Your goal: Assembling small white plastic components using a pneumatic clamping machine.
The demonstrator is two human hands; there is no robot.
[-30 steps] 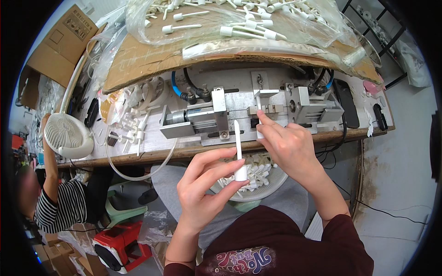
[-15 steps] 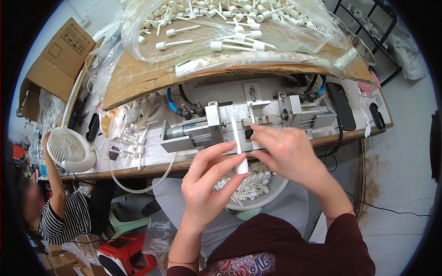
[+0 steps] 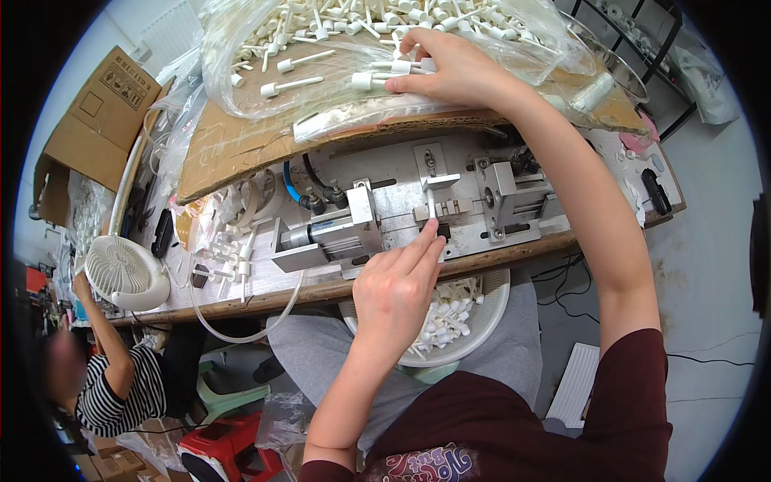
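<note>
1. The wooden bench [image 3: 265, 301] runs across the view; its near edge sits just above the person's lap, where a white basket [image 3: 490, 321] of small white pieces rests on the knees. Room between bench edge and body is tight.
2. A metal press [image 3: 385, 217] takes up the middle of the bench. A slim white stick [image 3: 431, 201] stands upright in its clamp.
3. Behind the press, a cardboard sheet [image 3: 233, 153] carries a clear plastic bag [image 3: 265, 48] heaped with white sticks.
4. At far left a brown cardboard box [image 3: 100, 116] stands open, with a dark printed square label on its flap. A white fan [image 3: 120, 273] sits at the bench's left end.
5. The left hand [image 3: 393, 297] is loosely curled, index finger stretched forward, its tip at the foot of the white stick; it grips nothing.
6. The right hand [image 3: 458, 68] reaches far over the press, arm extended, fingers closed on a white stick in the bag.
7. Another person in a striped shirt [image 3: 120, 394] sits at lower left.
</note>
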